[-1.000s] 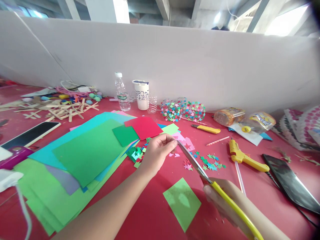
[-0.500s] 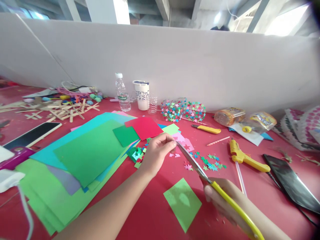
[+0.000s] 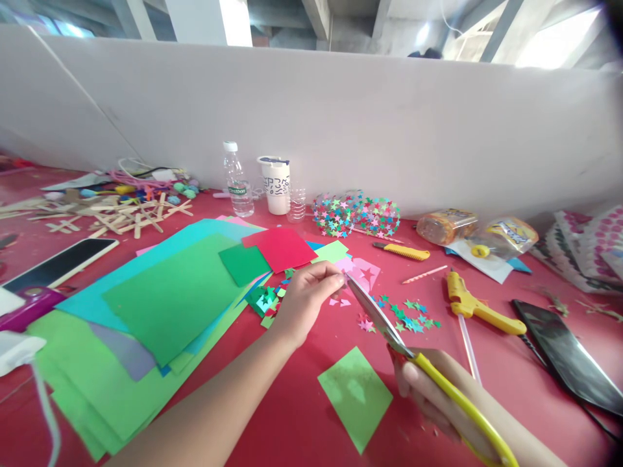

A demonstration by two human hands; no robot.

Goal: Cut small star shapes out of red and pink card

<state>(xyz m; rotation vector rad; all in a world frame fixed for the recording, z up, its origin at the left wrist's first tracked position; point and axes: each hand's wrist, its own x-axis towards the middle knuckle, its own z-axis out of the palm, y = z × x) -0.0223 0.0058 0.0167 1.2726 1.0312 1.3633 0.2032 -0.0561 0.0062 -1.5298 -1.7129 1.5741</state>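
My right hand [image 3: 433, 389] grips yellow-handled scissors [image 3: 379, 316], whose blades point up and left. The blade tips come close to the fingertips of my left hand [image 3: 314, 292]. Those fingers are pinched together, and whatever is between them is too small or hidden to name. Below the hands lies a light green paper square [image 3: 357, 397], turned like a diamond. Behind the blades sits pink paper [image 3: 366, 271] with a star-shaped hole. Small coloured paper stars [image 3: 409, 316] are scattered right of the scissors, and green scraps [image 3: 263, 301] lie left of my left hand.
Stacked coloured sheets [image 3: 170, 298] cover the left side. A yellow glue gun [image 3: 479, 305], a black phone [image 3: 569, 353] and a yellow cutter knife [image 3: 403, 251] lie right. Behind stand a water bottle [image 3: 237, 185], a white cup [image 3: 276, 188] and star-covered clear plastic pieces [image 3: 357, 214].
The scissor blades have shifted slightly, with the tips now a little lower and farther right from my left fingertips. My left hand stays nearly in place, still pinched.
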